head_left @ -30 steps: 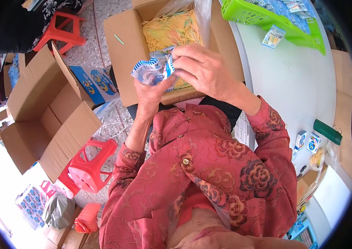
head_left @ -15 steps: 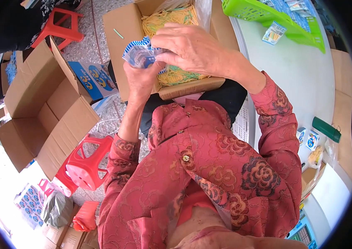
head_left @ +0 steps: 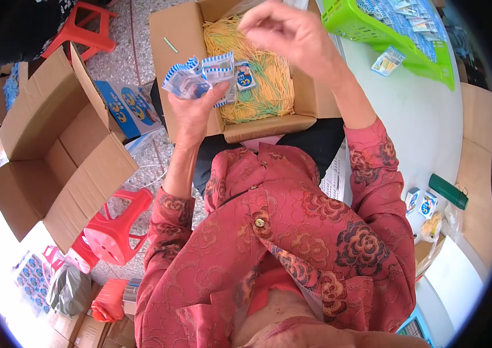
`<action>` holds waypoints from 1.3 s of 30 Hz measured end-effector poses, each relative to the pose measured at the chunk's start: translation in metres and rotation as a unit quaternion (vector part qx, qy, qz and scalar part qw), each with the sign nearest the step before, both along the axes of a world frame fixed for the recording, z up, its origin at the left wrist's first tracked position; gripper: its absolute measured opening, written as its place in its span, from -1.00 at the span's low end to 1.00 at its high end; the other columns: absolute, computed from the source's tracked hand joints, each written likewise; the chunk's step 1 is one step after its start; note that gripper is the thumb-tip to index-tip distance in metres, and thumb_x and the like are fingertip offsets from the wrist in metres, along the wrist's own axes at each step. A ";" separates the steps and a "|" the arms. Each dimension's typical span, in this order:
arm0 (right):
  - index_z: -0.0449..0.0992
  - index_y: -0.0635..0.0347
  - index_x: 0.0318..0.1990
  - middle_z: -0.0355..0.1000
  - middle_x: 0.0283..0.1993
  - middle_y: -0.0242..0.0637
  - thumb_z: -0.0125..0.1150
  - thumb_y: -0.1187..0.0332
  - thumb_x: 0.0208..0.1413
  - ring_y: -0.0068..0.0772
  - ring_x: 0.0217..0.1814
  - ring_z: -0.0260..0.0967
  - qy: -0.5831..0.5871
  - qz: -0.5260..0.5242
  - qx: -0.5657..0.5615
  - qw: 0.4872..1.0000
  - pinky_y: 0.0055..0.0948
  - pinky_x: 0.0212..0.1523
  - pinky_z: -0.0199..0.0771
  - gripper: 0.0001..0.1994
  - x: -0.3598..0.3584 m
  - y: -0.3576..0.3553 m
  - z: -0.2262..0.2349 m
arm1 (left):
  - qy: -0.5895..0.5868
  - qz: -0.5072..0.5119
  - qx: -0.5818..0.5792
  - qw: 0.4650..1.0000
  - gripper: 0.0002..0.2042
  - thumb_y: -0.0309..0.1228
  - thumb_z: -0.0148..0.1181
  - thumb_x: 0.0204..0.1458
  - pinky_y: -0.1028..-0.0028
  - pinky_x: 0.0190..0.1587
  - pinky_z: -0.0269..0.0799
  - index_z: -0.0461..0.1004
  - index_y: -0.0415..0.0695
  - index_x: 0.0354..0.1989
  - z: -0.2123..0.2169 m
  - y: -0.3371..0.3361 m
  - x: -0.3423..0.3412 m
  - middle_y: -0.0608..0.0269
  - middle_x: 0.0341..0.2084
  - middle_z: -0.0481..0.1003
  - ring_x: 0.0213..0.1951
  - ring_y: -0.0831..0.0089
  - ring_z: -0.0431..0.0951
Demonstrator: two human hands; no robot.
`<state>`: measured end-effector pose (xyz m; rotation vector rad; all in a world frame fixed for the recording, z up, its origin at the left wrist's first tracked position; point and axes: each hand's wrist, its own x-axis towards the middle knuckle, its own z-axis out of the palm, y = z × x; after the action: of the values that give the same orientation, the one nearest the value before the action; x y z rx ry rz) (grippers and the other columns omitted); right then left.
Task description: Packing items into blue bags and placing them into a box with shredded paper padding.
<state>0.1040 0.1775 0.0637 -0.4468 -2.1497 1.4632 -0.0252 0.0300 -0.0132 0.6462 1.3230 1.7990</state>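
So the bunch of small blue-and-white striped clear packets (head_left: 202, 78) sits fanned out in the left hand (head_left: 193, 110), whose grip is closed around their lower ends, held up just over the near-left corner of the open cardboard box (head_left: 182, 35). That box is full of thin yellow and green sticks (head_left: 263, 75), loose in a heap. The right hand (head_left: 286, 32) hovers above the far side of the box, fingers curled loosely together with nothing visible in its grip, well clear of the packets.

To the right, on the white desk (head_left: 431, 133), there's a lime-green plastic basket (head_left: 373, 26) loaded with more packets, and one stray packet (head_left: 388, 61) lying just beside it. Further down the desk are a dark green cylinder (head_left: 447, 191) and two small blue-and-white boxes (head_left: 421, 202) next to it.

On the floor to the left: a big empty cardboard carton (head_left: 54, 151) with flaps open, and a red plastic stool (head_left: 121, 229) near it.
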 end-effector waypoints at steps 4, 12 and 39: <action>0.44 0.24 -0.25 0.35 -0.43 -0.50 0.08 0.38 0.06 -0.72 -0.46 0.27 -0.067 -0.102 -0.113 0.986 -0.71 -0.40 0.30 -0.84 0.005 0.045 -0.078 | -0.017 0.008 -0.003 1.000 -0.72 -0.62 0.31 -0.27 0.56 -0.32 0.43 0.41 -0.22 -0.33 -0.007 -0.011 -0.005 0.29 -0.43 0.48 -0.39 0.57 0.48; 0.49 0.24 -0.34 0.44 -0.51 -0.34 0.15 0.39 -0.06 -0.59 -0.46 0.38 -0.189 -0.187 0.021 0.964 -0.54 -0.43 0.38 -0.86 0.010 0.064 -0.268 | -0.023 0.020 -0.046 0.998 -0.72 -0.62 0.30 -0.26 0.54 -0.30 0.43 0.41 -0.25 -0.31 -0.018 -0.024 -0.007 0.25 -0.41 0.49 -0.37 0.55 0.48; 0.43 0.32 -0.33 0.41 -0.34 0.02 0.03 0.45 -0.08 -0.04 -0.33 0.43 -0.420 -0.177 0.216 0.864 -0.25 -0.36 0.46 -0.84 -0.068 0.070 -0.330 | -0.050 0.000 -0.148 0.988 -0.68 -0.59 0.32 -0.25 0.61 -0.39 0.36 0.31 -0.16 -0.34 -0.033 -0.015 0.002 0.39 -0.47 0.39 -0.42 0.66 0.38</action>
<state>0.0358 0.2480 -0.2662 -1.4102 -2.7180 0.5610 -0.0236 0.0146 -0.0458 0.3902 1.4820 1.5707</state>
